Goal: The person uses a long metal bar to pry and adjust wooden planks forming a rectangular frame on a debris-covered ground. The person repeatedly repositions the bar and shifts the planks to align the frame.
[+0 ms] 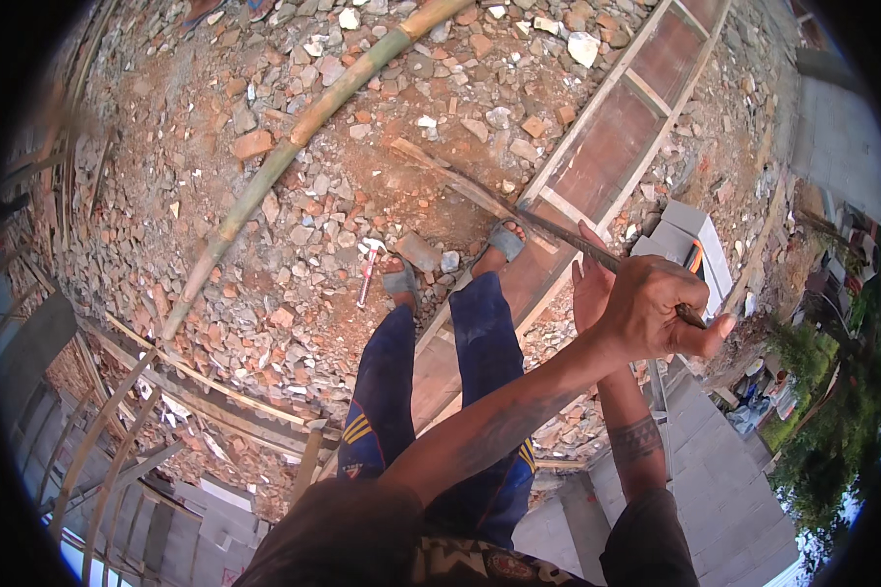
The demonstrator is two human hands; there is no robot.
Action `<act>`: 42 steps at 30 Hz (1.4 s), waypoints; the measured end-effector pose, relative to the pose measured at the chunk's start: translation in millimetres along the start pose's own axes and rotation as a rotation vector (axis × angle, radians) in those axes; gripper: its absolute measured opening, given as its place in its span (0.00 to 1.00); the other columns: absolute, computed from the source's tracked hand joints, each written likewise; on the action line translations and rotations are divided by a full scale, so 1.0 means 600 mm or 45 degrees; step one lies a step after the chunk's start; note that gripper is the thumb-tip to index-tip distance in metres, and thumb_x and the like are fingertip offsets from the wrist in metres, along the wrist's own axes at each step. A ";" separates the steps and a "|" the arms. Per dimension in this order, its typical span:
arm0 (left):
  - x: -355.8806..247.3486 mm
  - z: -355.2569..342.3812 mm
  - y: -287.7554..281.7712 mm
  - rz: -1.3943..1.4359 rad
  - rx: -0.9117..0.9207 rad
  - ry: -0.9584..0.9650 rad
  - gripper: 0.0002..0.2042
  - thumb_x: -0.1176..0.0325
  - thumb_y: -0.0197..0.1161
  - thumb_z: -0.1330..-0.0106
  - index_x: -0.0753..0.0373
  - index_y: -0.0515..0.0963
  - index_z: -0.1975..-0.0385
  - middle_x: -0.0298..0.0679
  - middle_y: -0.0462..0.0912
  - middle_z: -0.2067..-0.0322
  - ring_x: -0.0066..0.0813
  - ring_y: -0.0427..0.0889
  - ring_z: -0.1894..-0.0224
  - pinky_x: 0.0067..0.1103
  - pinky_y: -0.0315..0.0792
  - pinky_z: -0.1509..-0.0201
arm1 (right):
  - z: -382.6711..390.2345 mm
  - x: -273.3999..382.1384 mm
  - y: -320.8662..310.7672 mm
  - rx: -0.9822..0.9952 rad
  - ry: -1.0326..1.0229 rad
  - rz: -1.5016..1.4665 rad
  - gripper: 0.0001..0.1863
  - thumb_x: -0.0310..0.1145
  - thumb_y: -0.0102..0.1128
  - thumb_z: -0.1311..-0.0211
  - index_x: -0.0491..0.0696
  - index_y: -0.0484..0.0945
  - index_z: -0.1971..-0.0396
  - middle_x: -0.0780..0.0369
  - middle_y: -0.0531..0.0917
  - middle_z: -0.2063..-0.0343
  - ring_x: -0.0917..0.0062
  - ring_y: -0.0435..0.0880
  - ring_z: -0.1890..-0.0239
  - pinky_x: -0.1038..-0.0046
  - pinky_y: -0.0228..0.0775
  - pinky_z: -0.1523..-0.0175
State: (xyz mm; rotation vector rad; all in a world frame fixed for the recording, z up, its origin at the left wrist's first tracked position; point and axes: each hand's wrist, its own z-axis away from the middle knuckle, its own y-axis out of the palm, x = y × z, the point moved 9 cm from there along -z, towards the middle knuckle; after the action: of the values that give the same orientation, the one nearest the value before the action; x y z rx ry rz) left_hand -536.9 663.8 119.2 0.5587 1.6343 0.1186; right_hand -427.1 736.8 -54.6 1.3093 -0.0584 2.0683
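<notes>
My left forearm crosses toward the right, and my left hand [656, 305] is closed in a fist around the near end of a long thin wooden stick [455, 183]. The stick slants away to the far left, passing over the edge of a long framed wooden panel [607, 127]. My right hand [591, 284] is beside and partly behind my left wrist, its fingers stretched out near the stick. Whether it touches the stick I cannot tell. Both of my feet, in grey sandals, show below; the right one is by the panel.
Broken brick and stone rubble [343, 196] covers the ground. A bamboo pole [255, 191] lies diagonally at left. Near my hands stands a grey-white box [673, 233]. A red and white tube [368, 274] lies by my left foot. Block walls [715, 470] rise at right.
</notes>
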 end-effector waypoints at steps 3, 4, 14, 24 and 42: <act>0.014 -0.092 -0.025 -0.071 -0.265 0.039 0.27 0.56 0.69 0.40 0.63 0.63 0.93 0.34 0.58 0.94 0.22 0.58 0.90 0.24 0.54 0.83 | -0.060 0.020 0.054 0.025 -0.334 -0.042 0.21 0.41 0.48 0.27 0.43 0.72 0.44 0.58 0.73 0.41 0.74 0.64 0.33 0.67 0.47 0.27; 0.018 -0.121 -0.018 -0.044 -0.392 0.070 0.29 0.55 0.68 0.37 0.64 0.62 0.93 0.35 0.54 0.94 0.21 0.53 0.88 0.24 0.51 0.84 | -0.084 0.042 0.043 -0.030 -0.472 0.046 0.18 0.39 0.48 0.27 0.43 0.73 0.47 0.58 0.75 0.44 0.75 0.67 0.35 0.70 0.50 0.29; 0.081 -0.159 0.018 -0.199 -0.012 -0.038 0.30 0.46 0.64 0.41 0.66 0.70 0.95 0.47 0.62 0.96 0.49 0.69 0.89 0.33 0.65 0.82 | -0.177 0.077 0.036 -0.245 -0.333 0.972 0.24 0.40 0.59 0.30 0.45 0.70 0.87 0.67 0.70 0.88 0.83 0.70 0.80 0.77 0.64 0.69; 0.063 -0.133 0.027 -0.200 0.062 -0.067 0.28 0.47 0.64 0.43 0.66 0.74 0.95 0.49 0.64 0.96 0.50 0.69 0.90 0.34 0.68 0.81 | -0.128 0.111 0.053 -0.445 -0.336 1.239 0.30 0.48 0.60 0.31 0.42 0.76 0.90 0.66 0.76 0.88 0.82 0.72 0.82 0.76 0.68 0.69; 0.051 -0.094 0.025 -0.040 0.059 -0.027 0.29 0.46 0.64 0.42 0.65 0.75 0.95 0.43 0.61 0.98 0.42 0.64 0.93 0.32 0.66 0.81 | -0.099 0.094 0.034 -0.540 -0.212 1.417 0.31 0.50 0.55 0.29 0.43 0.77 0.88 0.65 0.75 0.88 0.82 0.70 0.81 0.78 0.61 0.70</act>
State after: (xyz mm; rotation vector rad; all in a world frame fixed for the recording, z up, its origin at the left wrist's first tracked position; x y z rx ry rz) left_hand -587.8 703.6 106.0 0.5678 1.6281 0.0520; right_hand -499.9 773.0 -31.6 1.2792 -1.5032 2.5391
